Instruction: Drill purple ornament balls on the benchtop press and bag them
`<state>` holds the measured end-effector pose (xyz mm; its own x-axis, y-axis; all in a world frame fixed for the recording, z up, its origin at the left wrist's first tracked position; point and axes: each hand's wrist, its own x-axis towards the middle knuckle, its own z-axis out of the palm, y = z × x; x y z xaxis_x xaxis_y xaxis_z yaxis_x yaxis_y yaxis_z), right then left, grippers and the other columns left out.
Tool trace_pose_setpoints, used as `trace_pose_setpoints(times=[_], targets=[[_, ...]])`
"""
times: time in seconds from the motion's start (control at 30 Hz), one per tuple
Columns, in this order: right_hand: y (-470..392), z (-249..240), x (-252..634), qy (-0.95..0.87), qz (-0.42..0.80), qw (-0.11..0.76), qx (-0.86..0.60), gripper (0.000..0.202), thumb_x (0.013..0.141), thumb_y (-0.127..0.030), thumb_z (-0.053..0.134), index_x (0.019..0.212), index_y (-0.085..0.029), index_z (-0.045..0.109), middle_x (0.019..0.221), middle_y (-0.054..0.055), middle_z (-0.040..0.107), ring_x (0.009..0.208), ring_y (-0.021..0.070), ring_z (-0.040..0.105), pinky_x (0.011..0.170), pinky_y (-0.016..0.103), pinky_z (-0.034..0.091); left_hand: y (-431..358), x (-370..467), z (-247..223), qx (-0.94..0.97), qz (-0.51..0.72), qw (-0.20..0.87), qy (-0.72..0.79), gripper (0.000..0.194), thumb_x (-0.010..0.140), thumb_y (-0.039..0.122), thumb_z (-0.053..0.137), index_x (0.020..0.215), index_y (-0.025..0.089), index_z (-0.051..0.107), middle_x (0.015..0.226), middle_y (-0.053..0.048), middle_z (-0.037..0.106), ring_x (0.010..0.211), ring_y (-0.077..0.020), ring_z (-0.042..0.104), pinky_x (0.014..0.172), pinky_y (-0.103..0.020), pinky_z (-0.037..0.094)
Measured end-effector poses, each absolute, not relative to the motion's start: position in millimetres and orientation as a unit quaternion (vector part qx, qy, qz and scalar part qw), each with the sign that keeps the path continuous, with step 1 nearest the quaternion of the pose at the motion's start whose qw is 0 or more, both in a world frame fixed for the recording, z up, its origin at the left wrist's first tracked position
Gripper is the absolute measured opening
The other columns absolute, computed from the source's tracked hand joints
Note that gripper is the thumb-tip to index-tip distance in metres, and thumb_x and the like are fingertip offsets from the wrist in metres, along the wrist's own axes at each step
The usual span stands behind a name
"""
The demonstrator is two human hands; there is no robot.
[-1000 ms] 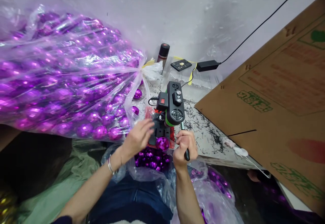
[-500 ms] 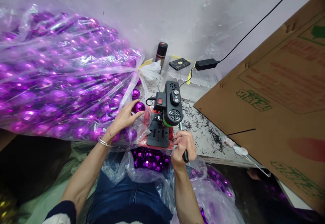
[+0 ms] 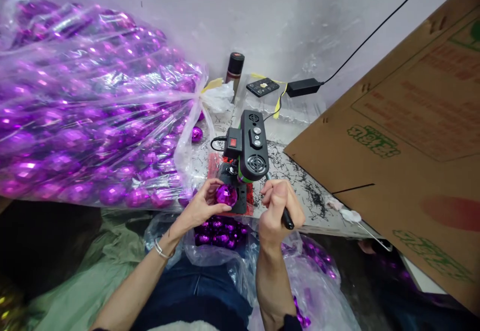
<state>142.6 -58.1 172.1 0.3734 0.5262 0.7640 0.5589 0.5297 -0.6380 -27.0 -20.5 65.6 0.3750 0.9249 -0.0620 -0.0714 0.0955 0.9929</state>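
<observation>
Purple and faceted, one ball (image 3: 227, 196) sits over the black plate (image 3: 240, 204) at the front of the machine (image 3: 255, 143), within the left hand (image 3: 200, 206), whose grip is parted just to the ball's width, thumb and fingers around it. The right hand (image 3: 281, 211) is closed firmly round the lever (image 3: 288, 219). The work looks partway through: this ball is at the machine, while many more fill the tied bag (image 3: 93, 121) and the open bag (image 3: 210, 258) below; which are finished, I cannot tell. Counted: one machine, one lever, one can (image 3: 234, 68), one adapter (image 3: 303, 87), one carton (image 3: 412, 136); at least one loose ball (image 3: 197, 134) on the tabletop (image 3: 311, 206); bagged balls, uncountable.
</observation>
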Motion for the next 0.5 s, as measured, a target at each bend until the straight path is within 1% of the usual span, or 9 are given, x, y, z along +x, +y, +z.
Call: trace_pose_setpoints(times=[0.07, 0.17, 0.2, 0.27, 0.37, 0.43, 0.5], targets=[[-58, 175, 142, -0.563, -0.004, 0.672, -0.480, 0.045, 0.115, -0.023, 0.050, 0.069, -0.024, 0.051, 0.063, -0.005, 0.052, 0.064, 0.0124, 0.059, 0.063, 0.031, 0.045, -22, -20, 55, 0.573, 0.406, 0.581, 0.411, 0.070, 0.078, 0.048, 0.098, 0.134, 0.024, 0.064, 0.125, -0.010, 0.080, 0.115, -0.0292, 0.080, 0.104, -0.045, 0.065], [-59, 178, 142, -0.568, -0.005, 0.669, -0.479, 0.045, 0.115, -0.022, 0.049, 0.070, -0.024, 0.050, 0.064, -0.005, 0.051, 0.065, 0.0121, 0.059, 0.064, 0.031, 0.044, -24, -13, 42, 0.643, 0.434, 0.459, 0.433, 0.063, 0.089, 0.043, 0.088, 0.142, 0.024, 0.062, 0.143, -0.014, 0.075, 0.134, -0.0329, 0.074, 0.119, -0.052, 0.058], [-59, 178, 142, -0.568, -0.005, 0.667, -0.482, 0.045, 0.115, -0.022, 0.049, 0.070, -0.024, 0.050, 0.064, -0.004, 0.052, 0.065, 0.0123, 0.059, 0.063, 0.031, 0.044, -24, -11, 38, 0.660, 0.437, 0.426, 0.438, 0.060, 0.091, 0.043, 0.085, 0.143, 0.024, 0.062, 0.144, -0.015, 0.074, 0.137, -0.0338, 0.072, 0.122, -0.054, 0.056], [-60, 178, 143, -0.571, -0.004, 0.660, -0.488, 0.044, 0.115, -0.023, 0.048, 0.071, -0.024, 0.051, 0.065, -0.004, 0.052, 0.065, 0.0128, 0.059, 0.063, 0.031, 0.044, -25, -8, 29, 0.670, 0.442, 0.387, 0.455, 0.055, 0.094, 0.043, 0.082, 0.142, 0.023, 0.063, 0.140, -0.015, 0.075, 0.134, -0.0348, 0.073, 0.121, -0.057, 0.056], [-61, 177, 143, -0.575, -0.001, 0.655, -0.490, 0.044, 0.115, -0.022, 0.048, 0.071, -0.024, 0.052, 0.065, -0.004, 0.052, 0.066, 0.0134, 0.059, 0.063, 0.032, 0.044, -26, -3, 16, 0.642, 0.464, 0.371, 0.484, 0.058, 0.097, 0.046, 0.081, 0.144, 0.022, 0.058, 0.141, -0.016, 0.074, 0.130, -0.0338, 0.075, 0.117, -0.055, 0.059], [-62, 177, 143, -0.575, -0.002, 0.655, -0.490, 0.043, 0.114, -0.022, 0.048, 0.071, -0.024, 0.052, 0.064, -0.004, 0.052, 0.065, 0.0137, 0.059, 0.062, 0.032, 0.044, -26, 0, 10, 0.625, 0.478, 0.384, 0.483, 0.059, 0.101, 0.048, 0.076, 0.149, 0.021, 0.052, 0.143, -0.018, 0.072, 0.130, -0.0317, 0.075, 0.114, -0.051, 0.061], [-62, 176, 143, -0.573, -0.002, 0.660, -0.486, 0.042, 0.114, -0.021, 0.049, 0.072, -0.024, 0.053, 0.064, -0.004, 0.053, 0.065, 0.0135, 0.059, 0.062, 0.032, 0.045, -26, 2, 7, 0.625, 0.481, 0.389, 0.476, 0.059, 0.106, 0.048, 0.069, 0.154, 0.021, 0.047, 0.146, -0.018, 0.070, 0.132, -0.0306, 0.074, 0.115, -0.050, 0.061]])
